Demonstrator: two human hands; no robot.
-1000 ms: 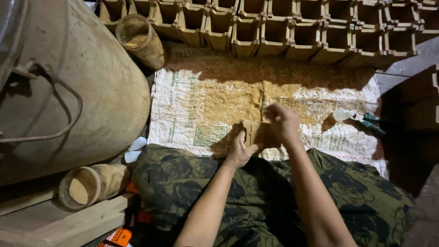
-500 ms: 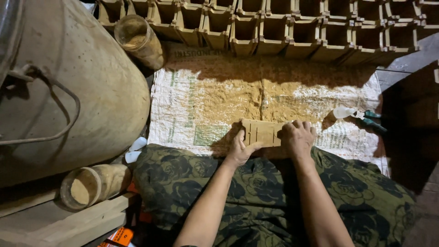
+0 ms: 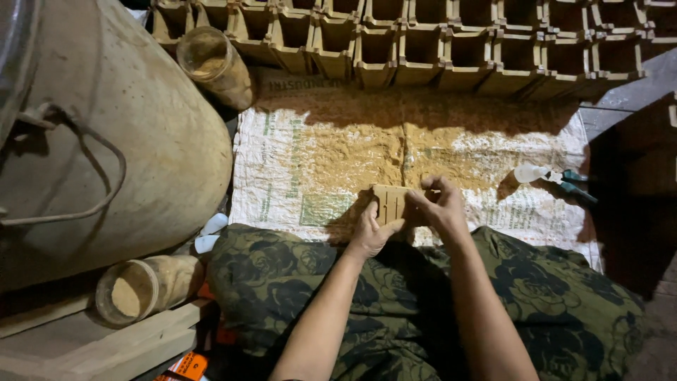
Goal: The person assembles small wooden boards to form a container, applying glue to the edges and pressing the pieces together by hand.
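Small slatted wooden piece (image 3: 390, 203) sits dead centre, both hands clamped on it: left hand (image 3: 370, 233) at its 7 o'clock edge, right hand (image 3: 438, 209) at 3 o'clock. Sawdust-strewn woven sack (image 3: 317, 162) beneath. Finished wooden boxes (image 3: 423, 39) stacked at 12 o'clock; this piece looks unfinished.

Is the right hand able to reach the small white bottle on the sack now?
Probably yes. The white bottle lies on the sack to the right of the right hand, with only bare sack between them. But that hand now holds the wooden piece together with the left hand.
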